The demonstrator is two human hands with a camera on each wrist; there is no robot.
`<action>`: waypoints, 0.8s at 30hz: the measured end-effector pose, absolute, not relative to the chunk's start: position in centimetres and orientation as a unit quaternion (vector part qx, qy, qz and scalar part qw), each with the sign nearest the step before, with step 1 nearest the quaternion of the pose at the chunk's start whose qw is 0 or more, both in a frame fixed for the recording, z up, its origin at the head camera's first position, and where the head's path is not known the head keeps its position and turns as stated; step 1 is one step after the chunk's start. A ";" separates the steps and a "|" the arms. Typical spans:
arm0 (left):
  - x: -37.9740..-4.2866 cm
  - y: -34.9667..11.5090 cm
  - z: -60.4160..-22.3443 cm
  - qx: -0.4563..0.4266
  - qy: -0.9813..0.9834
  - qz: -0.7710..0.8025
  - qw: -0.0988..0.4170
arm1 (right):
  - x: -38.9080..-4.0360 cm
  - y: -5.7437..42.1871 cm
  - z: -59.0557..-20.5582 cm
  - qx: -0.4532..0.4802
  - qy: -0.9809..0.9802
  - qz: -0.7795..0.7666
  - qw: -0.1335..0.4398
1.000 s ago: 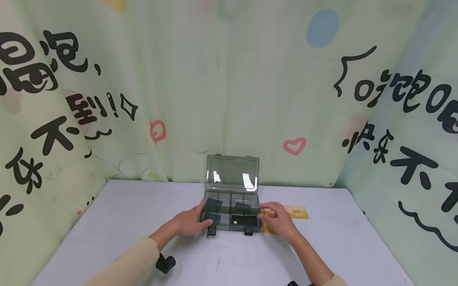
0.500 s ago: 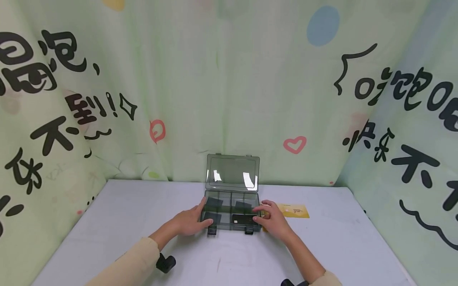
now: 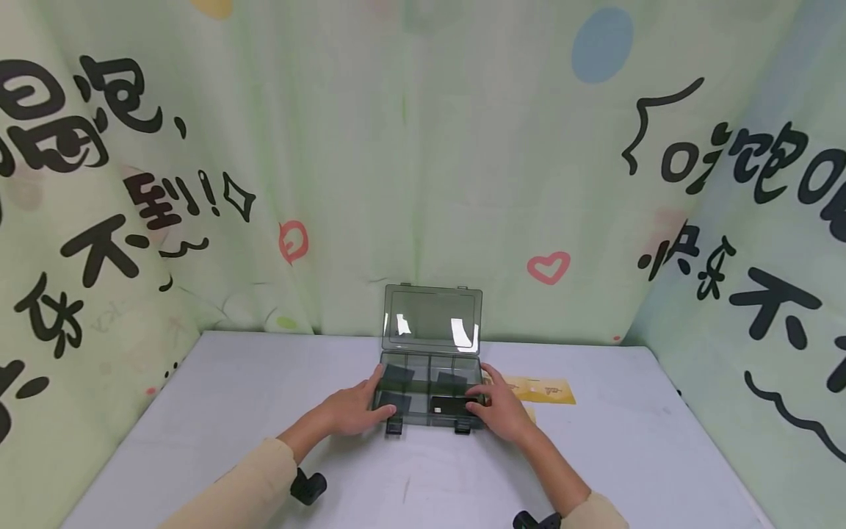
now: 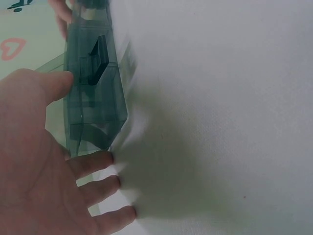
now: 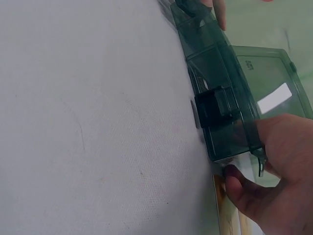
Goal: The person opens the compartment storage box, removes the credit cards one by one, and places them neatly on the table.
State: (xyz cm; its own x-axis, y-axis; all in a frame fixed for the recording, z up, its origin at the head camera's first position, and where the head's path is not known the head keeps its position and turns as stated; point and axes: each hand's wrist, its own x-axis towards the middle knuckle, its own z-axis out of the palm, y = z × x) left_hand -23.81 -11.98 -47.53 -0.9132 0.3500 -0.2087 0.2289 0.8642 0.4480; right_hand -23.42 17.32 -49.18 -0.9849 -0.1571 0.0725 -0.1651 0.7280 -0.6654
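A smoky transparent compartment box (image 3: 416,420) stands on the white table, its hinged lid (image 3: 432,317) raised at the back. In the front right compartment lies a black rectangular item (image 3: 448,406) with a small white mark. Dark flat squares (image 3: 399,373) show in other compartments. My left hand (image 3: 350,410) rests against the box's left side, thumb on the front rim and fingers spread, fairly straight. At the right side, my right hand (image 3: 504,413) grips the wall; its thumb reaches inside, while its other fingers (image 5: 237,188) stay outside and low.
Yellow printed packets (image 3: 548,390) lie on the table right of the box, partly behind my right hand. Two black latches (image 3: 394,426) hang at the box's front. A printed green curtain (image 3: 330,184) encloses the table (image 3: 264,382) at the back and sides.
My right hand has shifted left, from beside the box to its right wall, with the thumb now inside. The left hand and the box stay in place.
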 end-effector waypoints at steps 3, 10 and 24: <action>-23.8 -12.0 -47.5 0.151 0.955 0.213 0.143 | -23.5 17.2 -49.1 0.091 -0.935 0.344 -0.008; -23.8 -11.9 -47.7 0.153 0.955 0.209 0.143 | -23.6 17.1 -49.0 0.087 -0.941 0.327 -0.023; -23.9 -11.9 -47.5 0.150 0.955 0.210 0.147 | -23.6 17.2 -49.4 0.082 -0.934 0.346 -0.005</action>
